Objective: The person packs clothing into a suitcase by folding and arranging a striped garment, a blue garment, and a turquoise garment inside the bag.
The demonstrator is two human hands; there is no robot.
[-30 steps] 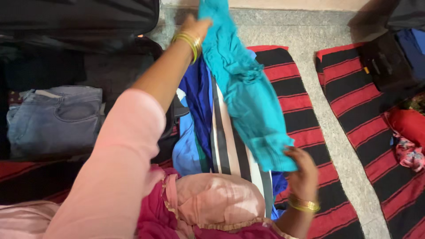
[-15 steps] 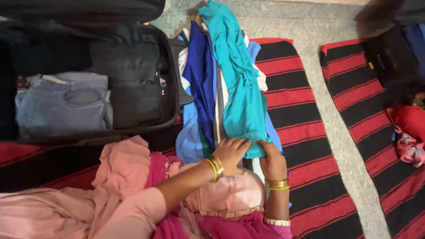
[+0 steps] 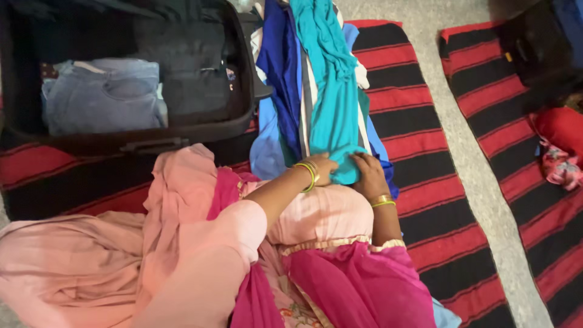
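The left hand [image 3: 325, 169] and the right hand [image 3: 368, 175] both grip the near end of a teal garment [image 3: 331, 91], fingers curled into its bunched hem just above the person's knee. Each wrist carries thin gold bangles [image 3: 308, 173]. The teal garment is soft, crinkled cloth pulled into a long narrow strip that runs away from the hands toward the far end of the rug. It lies on top of a loose pile of clothes [image 3: 280, 79]: a deep blue piece, a paler blue one and a panel with grey and white stripes, all smooth and draped lengthwise.

The pile rests on the left edge of a woven rug with red and black stripes [image 3: 419, 103], which is spread on a speckled stone floor [image 3: 461, 152]. A second rug of the same pattern [image 3: 516, 158] lies parallel to it on the right, with a strip of bare floor between them; red cloth and a flowered piece [image 3: 559, 161] sit at its right edge.

Just left of the pile stands an open black suitcase [image 3: 182, 130], soft-sided with a handle on its near wall. Inside it, folded pale blue jeans [image 3: 103, 97] lie at the left and dark folded clothing [image 3: 194, 67] at the right.
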